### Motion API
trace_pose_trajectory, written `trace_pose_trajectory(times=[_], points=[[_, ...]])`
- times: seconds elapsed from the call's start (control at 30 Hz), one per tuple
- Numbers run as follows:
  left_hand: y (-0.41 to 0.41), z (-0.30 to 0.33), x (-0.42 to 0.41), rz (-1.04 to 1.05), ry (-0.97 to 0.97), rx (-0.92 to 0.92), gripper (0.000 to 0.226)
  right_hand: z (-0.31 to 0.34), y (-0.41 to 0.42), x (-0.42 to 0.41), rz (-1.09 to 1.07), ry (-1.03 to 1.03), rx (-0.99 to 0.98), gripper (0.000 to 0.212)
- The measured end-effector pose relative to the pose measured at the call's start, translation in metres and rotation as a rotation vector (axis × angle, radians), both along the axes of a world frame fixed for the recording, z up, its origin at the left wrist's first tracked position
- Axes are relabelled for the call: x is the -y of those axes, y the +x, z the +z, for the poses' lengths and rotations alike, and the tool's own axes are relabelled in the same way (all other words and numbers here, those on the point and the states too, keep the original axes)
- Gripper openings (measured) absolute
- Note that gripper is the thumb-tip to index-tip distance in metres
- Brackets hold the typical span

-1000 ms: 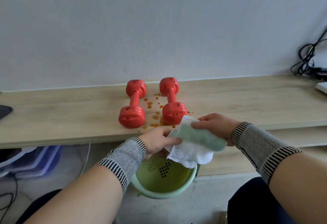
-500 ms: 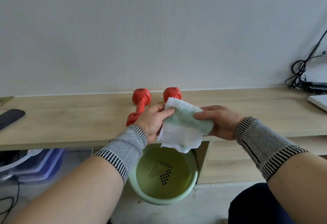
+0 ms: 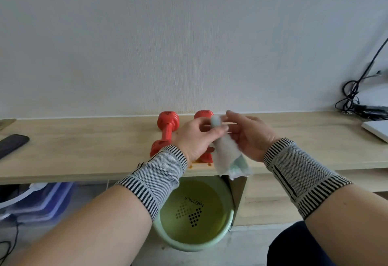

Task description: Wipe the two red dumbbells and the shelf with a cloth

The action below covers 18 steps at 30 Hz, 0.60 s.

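Two red dumbbells lie side by side on the light wooden shelf point(image 3: 84, 152), pointing away from me. The left dumbbell point(image 3: 167, 128) is mostly visible. The right dumbbell point(image 3: 202, 114) is largely hidden behind my hands; only its far head and a bit of the near head show. I hold a white and pale green cloth point(image 3: 227, 156) above the shelf's front edge. My left hand point(image 3: 197, 137) pinches the cloth's top, and my right hand point(image 3: 247, 135) grips it from the right. Orange stains point(image 3: 196, 161) show on the shelf beside the near dumbbell head.
A pale green basin point(image 3: 195, 242) with yellowish water stands on the floor below the shelf. A dark flat object point(image 3: 11, 145) lies at the shelf's left end. Black cables point(image 3: 354, 101) and a white device point(image 3: 378, 129) sit at the right end. Blue-tinted plastic bins point(image 3: 42, 198) are under the shelf.
The cloth has gone from spread between both hands to gathered and hanging lengthwise. Both hands have risen over the shelf and now cover most of the right dumbbell.
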<state>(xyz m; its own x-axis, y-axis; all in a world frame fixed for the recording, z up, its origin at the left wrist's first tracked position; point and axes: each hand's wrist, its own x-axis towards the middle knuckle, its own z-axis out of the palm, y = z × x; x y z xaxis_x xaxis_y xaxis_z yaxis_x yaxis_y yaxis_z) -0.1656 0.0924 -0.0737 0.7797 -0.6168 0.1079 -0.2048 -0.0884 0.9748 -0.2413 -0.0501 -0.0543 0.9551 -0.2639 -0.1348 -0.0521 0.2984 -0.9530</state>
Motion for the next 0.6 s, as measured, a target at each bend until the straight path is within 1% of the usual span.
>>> trace_pose_trajectory(times=[0.1,0.17,0.2,0.27,0.3,0.33,0.4,0.43,0.47,0.5,0.53,0.6], points=[[0.005,-0.001,0.006,0.077,-0.045,-0.172,0.029,0.002,0.000,-0.003,0.004,0.039,0.023,0.016],[0.012,-0.001,0.003,0.132,-0.052,-0.329,0.031,-0.001,-0.002,-0.006,-0.038,-0.057,0.042,0.009],[0.017,-0.002,0.002,0.153,-0.061,-0.398,0.032,-0.003,-0.002,-0.007,-0.070,-0.174,0.039,0.010],[0.022,0.000,0.000,0.215,-0.093,-0.474,0.031,-0.009,-0.002,-0.012,-0.116,-0.527,0.022,0.025],[0.022,0.002,0.001,0.245,-0.115,-0.485,0.031,-0.013,-0.001,-0.015,-0.119,-0.695,0.014,0.033],[0.025,0.002,0.002,0.263,-0.128,-0.478,0.031,-0.015,0.001,-0.019,-0.119,-0.821,-0.002,0.039],[0.027,0.004,0.004,0.245,-0.121,-0.440,0.028,-0.019,0.004,-0.027,-0.123,-0.961,-0.032,0.040],[0.026,0.007,0.004,0.208,-0.107,-0.419,0.025,-0.021,0.006,-0.029,-0.121,-0.999,-0.043,0.034],[0.025,0.008,0.004,0.168,-0.079,-0.385,0.020,-0.021,0.007,-0.031,-0.120,-1.016,-0.047,0.023],[0.024,0.008,0.002,0.149,-0.040,-0.342,0.015,-0.020,0.008,-0.030,-0.128,-1.011,-0.055,0.011],[0.024,0.009,0.000,0.137,0.000,-0.294,0.014,-0.019,0.008,-0.029,-0.144,-0.993,-0.067,0.004],[0.027,0.009,-0.006,0.101,0.047,-0.239,0.013,-0.018,0.007,-0.024,-0.186,-0.912,-0.102,0.012]])
